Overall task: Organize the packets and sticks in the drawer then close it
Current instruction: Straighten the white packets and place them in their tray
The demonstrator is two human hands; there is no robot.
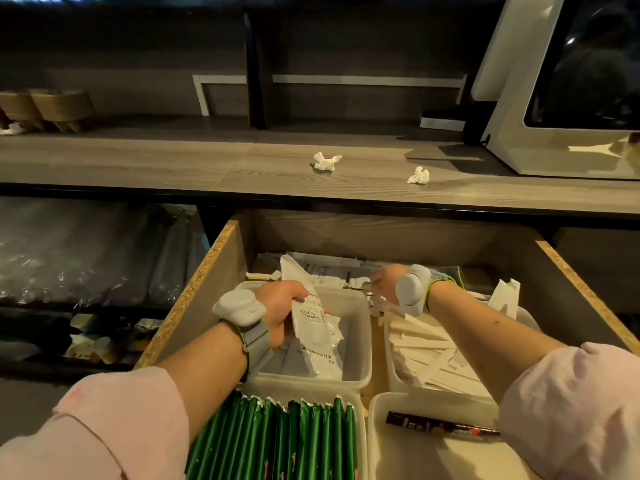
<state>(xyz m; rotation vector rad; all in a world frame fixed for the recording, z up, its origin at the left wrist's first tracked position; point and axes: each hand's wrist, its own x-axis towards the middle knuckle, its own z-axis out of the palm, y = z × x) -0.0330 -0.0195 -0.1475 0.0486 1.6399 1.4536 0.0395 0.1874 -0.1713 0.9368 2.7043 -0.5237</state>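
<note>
The wooden drawer [194, 292] stands pulled out, with several plastic bins inside. My left hand [282, 311] is shut on a bunch of white packets [311, 320], held upright over the middle-left bin [360, 341], where more white packets lie. My right hand [384, 284] reaches to the loose packets [325, 271] at the back of the drawer; its fingertips are hidden among them. The right bin [391, 372] holds white paper-wrapped sticks [429, 355]. Green stick packets [294, 441] fill the front-left bin. A dark stick packet [440, 426] lies in the front-right bin [377, 441].
Two crumpled tissues [325, 161] [419, 176] lie on the wooden counter [173, 161] above the drawer. A white machine with a dark screen [554, 98] stands at the right. Brown paper cups [52, 107] sit at far left. Plastic-wrapped goods [86, 251] fill the shelf left of the drawer.
</note>
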